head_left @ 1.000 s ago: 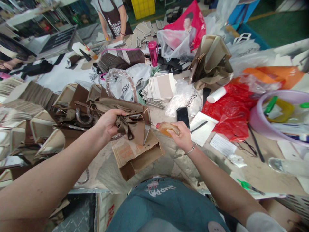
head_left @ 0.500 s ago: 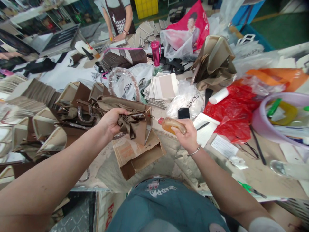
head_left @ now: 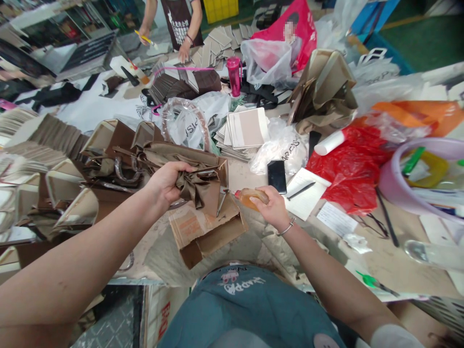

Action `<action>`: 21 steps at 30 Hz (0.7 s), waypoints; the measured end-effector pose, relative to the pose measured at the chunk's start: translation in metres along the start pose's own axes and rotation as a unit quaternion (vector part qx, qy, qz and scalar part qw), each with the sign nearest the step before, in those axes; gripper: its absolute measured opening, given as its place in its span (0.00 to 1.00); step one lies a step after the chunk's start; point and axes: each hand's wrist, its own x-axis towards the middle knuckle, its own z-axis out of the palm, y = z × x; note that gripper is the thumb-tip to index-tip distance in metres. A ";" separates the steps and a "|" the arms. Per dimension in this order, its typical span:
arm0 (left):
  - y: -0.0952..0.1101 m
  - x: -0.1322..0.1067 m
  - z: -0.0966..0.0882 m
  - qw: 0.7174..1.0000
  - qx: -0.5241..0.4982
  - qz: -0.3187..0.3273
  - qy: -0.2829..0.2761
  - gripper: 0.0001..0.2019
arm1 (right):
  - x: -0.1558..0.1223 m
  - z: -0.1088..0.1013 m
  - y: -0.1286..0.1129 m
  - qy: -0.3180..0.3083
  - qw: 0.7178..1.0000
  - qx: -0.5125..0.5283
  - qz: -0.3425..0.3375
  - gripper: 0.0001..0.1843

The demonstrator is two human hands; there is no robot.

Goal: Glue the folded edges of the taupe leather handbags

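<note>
My left hand is closed round a bunched brown ribbon bow on a brown paper gift bag, held above a piece of corrugated cardboard. My right hand grips a small amber glue bottle with a red cap. Its nozzle points left at the bag's edge, close to the bow. A bracelet sits on my right wrist.
Finished brown bags pile up at the left. A black phone, a notepad with a pen, a red plastic bag and a lilac basin lie to the right. Card stacks sit behind. Another person works at the far end.
My right hand lifted the glue bottle slightly, then brought it back down and left toward the bag's edge. My left hand kept its hold on the bow. The far person raised a hand.
</note>
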 end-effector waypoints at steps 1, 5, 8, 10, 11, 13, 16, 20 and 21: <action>-0.001 0.000 -0.001 1.000 0.009 0.006 -0.005 0.14 | 0.001 -0.001 -0.002 -0.009 1.000 0.004 0.017 0.11; -0.002 0.000 -0.002 1.000 0.016 0.010 -0.005 0.12 | 0.005 -0.005 -0.007 -0.037 0.996 0.031 0.069 0.12; -0.001 -0.003 -0.002 1.000 0.013 0.020 -0.002 0.11 | 0.004 -0.003 -0.006 -0.009 0.996 0.030 0.083 0.13; -0.001 -0.004 -0.002 1.000 0.009 0.020 0.001 0.11 | 0.002 -0.002 -0.004 0.001 0.996 0.020 0.089 0.13; -0.002 -0.005 -0.002 1.000 0.007 0.018 0.002 0.10 | 0.002 -0.002 -0.003 -0.004 0.995 0.016 0.094 0.13; -0.002 -0.006 -0.002 1.000 0.008 0.014 0.001 0.10 | 0.002 -0.003 -0.002 -0.026 0.995 0.012 0.098 0.12; -0.004 -0.007 -0.001 1.000 0.013 0.012 0.002 0.10 | 0.004 -0.007 -0.004 -0.027 0.997 0.002 0.075 0.12; -0.004 -0.008 0.000 1.000 0.009 0.006 0.012 0.12 | 0.006 -0.012 -0.010 -0.014 0.999 -0.025 0.025 0.10; -0.004 -0.009 0.001 1.000 0.007 0.006 0.012 0.12 | 0.007 -0.013 -0.011 -0.024 0.999 -0.031 0.016 0.09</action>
